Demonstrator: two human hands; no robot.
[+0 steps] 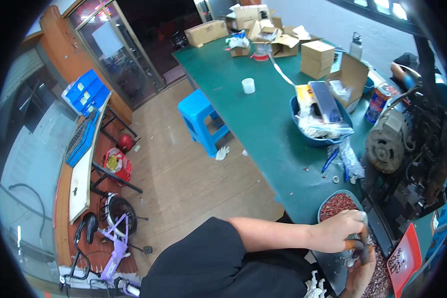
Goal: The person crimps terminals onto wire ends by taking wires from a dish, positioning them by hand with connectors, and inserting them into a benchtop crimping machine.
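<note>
My left hand (338, 231) reaches in from the left, its fingers bent and pressed together, with dark and orange coverings on some fingertips. Just below it, my right hand (361, 274) has its fingers closed, meeting those of the left. Whatever is between them is hidden or too small to name. Beside the left hand stands a bowl (321, 211) filled with small dark-red pieces (338, 204). More small dark pieces (379, 278) lie in a heap by the right hand. A red scoop-like tray (411, 248) with a few pieces in it is to the right.
A machine with a round motor (386, 144) stands close on the right. On the green table (243, 119) are a blue basket (315, 139), a can (377, 104), a tape roll (248, 85) and cardboard boxes (317, 58). A blue stool (198, 111) and purple bicycle (116, 251) are to the left.
</note>
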